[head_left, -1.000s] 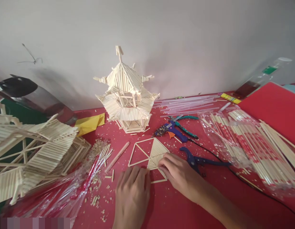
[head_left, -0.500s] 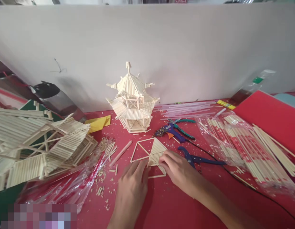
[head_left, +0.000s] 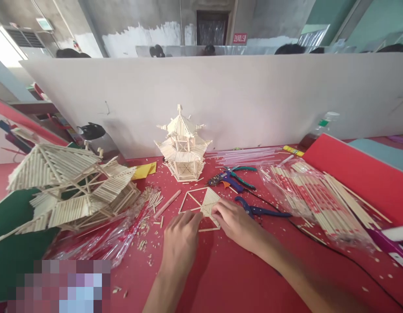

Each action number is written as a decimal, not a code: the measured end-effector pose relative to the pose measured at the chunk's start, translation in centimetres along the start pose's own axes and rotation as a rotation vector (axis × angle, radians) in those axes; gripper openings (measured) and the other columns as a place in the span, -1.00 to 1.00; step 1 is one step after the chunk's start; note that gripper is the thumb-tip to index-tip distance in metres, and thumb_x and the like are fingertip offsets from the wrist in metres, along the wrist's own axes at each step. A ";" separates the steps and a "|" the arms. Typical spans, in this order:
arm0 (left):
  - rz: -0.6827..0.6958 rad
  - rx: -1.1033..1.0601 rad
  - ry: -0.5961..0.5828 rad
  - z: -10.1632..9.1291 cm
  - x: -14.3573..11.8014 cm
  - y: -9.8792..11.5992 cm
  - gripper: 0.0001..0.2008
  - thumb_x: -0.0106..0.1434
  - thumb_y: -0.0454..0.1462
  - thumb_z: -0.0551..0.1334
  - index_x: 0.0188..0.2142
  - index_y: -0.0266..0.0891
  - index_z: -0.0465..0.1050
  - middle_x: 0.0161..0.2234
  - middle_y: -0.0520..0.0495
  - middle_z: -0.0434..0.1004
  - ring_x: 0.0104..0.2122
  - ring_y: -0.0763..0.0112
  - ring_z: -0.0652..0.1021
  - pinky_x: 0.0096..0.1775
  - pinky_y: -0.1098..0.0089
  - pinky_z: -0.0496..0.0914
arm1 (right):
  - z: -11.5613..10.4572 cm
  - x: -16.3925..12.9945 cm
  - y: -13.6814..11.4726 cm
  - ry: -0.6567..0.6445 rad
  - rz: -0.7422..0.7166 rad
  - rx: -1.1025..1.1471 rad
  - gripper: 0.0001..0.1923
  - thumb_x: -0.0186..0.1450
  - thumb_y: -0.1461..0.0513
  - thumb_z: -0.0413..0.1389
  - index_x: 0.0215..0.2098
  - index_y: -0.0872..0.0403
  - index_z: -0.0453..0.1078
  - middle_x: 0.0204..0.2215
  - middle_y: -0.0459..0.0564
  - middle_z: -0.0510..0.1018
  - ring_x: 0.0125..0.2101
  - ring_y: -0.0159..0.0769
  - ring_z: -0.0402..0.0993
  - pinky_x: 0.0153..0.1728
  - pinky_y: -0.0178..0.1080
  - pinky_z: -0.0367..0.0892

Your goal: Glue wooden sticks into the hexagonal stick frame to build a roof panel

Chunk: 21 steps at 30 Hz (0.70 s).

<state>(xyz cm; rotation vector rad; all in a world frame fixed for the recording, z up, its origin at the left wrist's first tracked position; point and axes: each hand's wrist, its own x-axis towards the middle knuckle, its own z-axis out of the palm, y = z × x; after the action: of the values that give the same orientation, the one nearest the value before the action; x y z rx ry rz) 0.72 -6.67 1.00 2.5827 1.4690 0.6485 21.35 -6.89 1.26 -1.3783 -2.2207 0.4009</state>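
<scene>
— Where's our flat, pale, partly filled wooden-stick frame [head_left: 209, 199]?
— Lying on the red tabletop [head_left: 214, 274], our left hand [head_left: 181, 232] at its near edge, right hand [head_left: 233, 219] at its right! Both curled; whether they're gripping, we can't tell.

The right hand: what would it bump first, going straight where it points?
The right hand would probably meet the slatted triangular panel of pale wooden sticks at its fingers; depth and contact are unclear.

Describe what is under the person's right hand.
The flat, pale wooden-stick frame lies partly covered by the fingers of the right hand; red tabletop shows around it. Whatever the fingers and palm cover cannot be seen.
</scene>
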 end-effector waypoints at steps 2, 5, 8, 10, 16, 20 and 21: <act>0.011 0.071 0.013 -0.4 0.0 0.3 -0.74 0.35 -0.46 0.14 -0.20 -0.13 0.56 -0.30 -0.05 0.58 -0.30 0.25 0.56 -0.31 0.35 0.28 | 0.0 0.0 -0.1 0.004 0.004 -0.004 -0.85 0.52 0.33 0.00 -0.21 0.04 0.35 -0.23 -0.03 0.50 -0.21 -0.23 0.48 -0.19 -0.23 0.30; 0.017 0.131 0.020 -0.6 0.1 0.6 -0.77 0.35 -0.45 0.15 -0.25 -0.14 0.54 -0.28 -0.05 0.58 -0.28 0.23 0.55 -0.30 0.33 0.26 | 0.1 0.1 0.0 0.010 0.022 -0.030 -0.85 0.52 0.32 0.01 -0.21 0.05 0.36 -0.23 -0.02 0.52 -0.21 -0.22 0.50 -0.18 -0.23 0.31; 0.019 0.152 0.008 -0.4 0.2 0.8 -0.77 0.34 -0.46 0.13 -0.30 -0.16 0.50 -0.28 -0.06 0.56 -0.28 0.23 0.55 -0.31 0.34 0.25 | 0.1 0.1 0.0 0.005 0.024 -0.062 -0.87 0.51 0.32 0.03 -0.21 0.06 0.37 -0.22 0.00 0.55 -0.19 -0.22 0.52 -0.15 -0.23 0.33; 0.012 0.153 -0.011 -0.2 0.3 0.9 -0.75 0.34 -0.48 0.11 -0.31 -0.16 0.49 -0.29 -0.06 0.55 -0.28 0.24 0.55 -0.32 0.35 0.24 | -0.1 0.2 -0.1 0.003 0.020 -0.078 -0.87 0.50 0.31 0.04 -0.22 0.05 0.38 -0.22 -0.01 0.56 -0.19 -0.23 0.53 -0.16 -0.25 0.34; -0.019 0.124 -0.061 -0.5 0.6 1.0 -0.66 0.36 -0.49 0.04 -0.24 -0.15 0.55 -0.27 -0.07 0.55 -0.28 0.28 0.56 -0.36 0.39 0.22 | -3.3 -0.4 -0.1 0.059 0.085 -0.166 -0.89 0.48 0.21 0.10 -0.05 0.07 0.37 -0.10 0.08 0.58 -0.08 -0.11 0.52 -0.05 -0.15 0.34; -0.040 0.129 -0.043 -0.7 0.6 0.7 -0.65 0.41 -0.44 0.04 -0.19 -0.12 0.58 -0.26 -0.06 0.57 -0.28 0.28 0.56 -0.39 0.41 0.19 | -6.3 -2.4 0.6 -0.119 0.337 -0.435 -0.59 0.43 0.00 0.16 0.06 0.14 0.37 0.07 0.26 0.52 0.12 0.08 0.43 0.06 -0.05 0.31; -0.042 0.131 -0.034 -0.6 0.6 0.6 -0.66 0.42 -0.43 0.04 -0.18 -0.11 0.58 -0.26 -0.06 0.57 -0.28 0.28 0.56 -0.40 0.41 0.19 | -6.6 -3.0 0.8 -0.170 0.385 -0.466 -0.54 0.39 -0.02 0.20 0.05 0.16 0.39 0.07 0.31 0.53 0.12 0.15 0.43 0.06 -0.01 0.32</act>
<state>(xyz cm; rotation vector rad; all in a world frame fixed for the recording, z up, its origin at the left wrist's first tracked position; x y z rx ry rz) 1.24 -6.54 1.92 2.6354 1.6018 0.5180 26.68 -9.27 5.67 -2.1025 -2.2693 0.1307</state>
